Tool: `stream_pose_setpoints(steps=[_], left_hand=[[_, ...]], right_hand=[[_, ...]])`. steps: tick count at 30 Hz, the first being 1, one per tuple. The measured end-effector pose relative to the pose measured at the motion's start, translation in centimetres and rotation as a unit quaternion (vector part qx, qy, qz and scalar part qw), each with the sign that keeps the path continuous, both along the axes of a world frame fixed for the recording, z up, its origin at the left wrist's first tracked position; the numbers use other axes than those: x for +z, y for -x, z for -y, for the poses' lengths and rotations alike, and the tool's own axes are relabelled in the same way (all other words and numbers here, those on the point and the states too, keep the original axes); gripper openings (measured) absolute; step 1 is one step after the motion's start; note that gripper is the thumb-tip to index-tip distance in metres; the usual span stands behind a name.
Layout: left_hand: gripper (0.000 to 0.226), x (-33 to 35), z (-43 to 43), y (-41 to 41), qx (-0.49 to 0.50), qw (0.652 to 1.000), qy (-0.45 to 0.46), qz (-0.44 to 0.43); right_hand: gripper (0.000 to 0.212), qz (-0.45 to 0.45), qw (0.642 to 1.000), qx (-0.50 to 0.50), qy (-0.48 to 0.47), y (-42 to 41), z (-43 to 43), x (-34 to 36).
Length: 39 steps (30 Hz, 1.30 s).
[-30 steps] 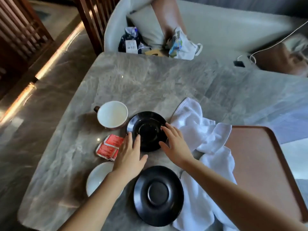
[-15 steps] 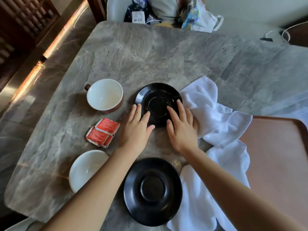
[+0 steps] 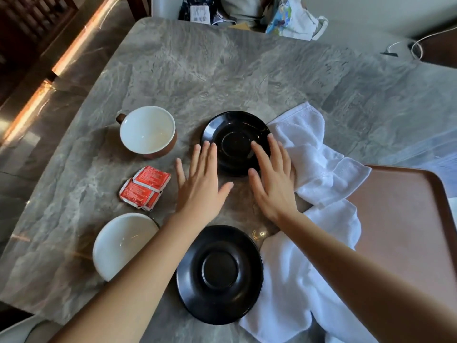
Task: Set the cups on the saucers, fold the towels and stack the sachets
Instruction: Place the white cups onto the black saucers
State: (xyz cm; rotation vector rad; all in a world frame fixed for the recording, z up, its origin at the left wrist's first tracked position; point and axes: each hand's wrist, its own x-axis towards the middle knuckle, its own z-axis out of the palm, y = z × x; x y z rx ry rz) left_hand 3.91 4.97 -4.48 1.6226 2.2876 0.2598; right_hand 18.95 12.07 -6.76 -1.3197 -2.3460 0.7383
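Observation:
Two black saucers lie on the grey marble table (image 3: 222, 70): the far saucer (image 3: 232, 129) in the middle, the near saucer (image 3: 219, 273) by the front edge. My left hand (image 3: 200, 184) is flat and open, its fingertips at the far saucer's left rim. My right hand (image 3: 273, 179) is open too, fingers resting on that saucer's right part. A brown cup with white inside (image 3: 148, 131) stands at the left. A second white cup (image 3: 121, 243) sits near the front left. Red sachets (image 3: 144, 188) lie between the cups. Crumpled white towels (image 3: 319, 174) spread at the right.
A brown tray (image 3: 405, 219) lies on the right, partly under the towels. Bags and packets (image 3: 291, 18) sit on a seat beyond the table's far edge, with a white cable (image 3: 415, 45) at the far right. Dark floor lies to the left.
Both hands have spread open and flattened at the far saucer, the left one sliding a little off it to the left. The camera has tilted further down over the table.

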Motion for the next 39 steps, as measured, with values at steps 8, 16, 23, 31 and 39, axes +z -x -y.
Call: stream_pose_setpoints(steps=[8, 16, 23, 31, 39], left_hand=[[0.088, 0.0, 12.3, -3.4, -0.103, 0.993, 0.046, -0.037], [0.089, -0.7, 11.3, -3.4, -0.132, 0.987, 0.051, -0.074], [0.086, -1.2, 10.0, -3.9, -0.150, 0.985, 0.051, -0.065], [0.065, 2.5, 10.7, -1.0, -0.042, 0.991, -0.071, 0.108], [0.050, 3.3, 18.1, 6.2, 0.267, 0.942, -0.150, 0.140]], right_hand=[[0.063, 0.130, 0.946, 0.295, -0.016, -5.7, 9.3, -0.4], [0.067, 0.134, 0.954, 0.268, 0.028, -6.5, 8.8, -0.3], [0.064, 0.110, 0.958, 0.263, 0.039, -7.2, 7.7, -0.5], [0.047, -0.032, 0.979, 0.195, 0.041, -4.5, 7.8, 2.1], [0.046, -0.045, 0.937, 0.301, 0.171, 7.1, 9.4, 3.7]])
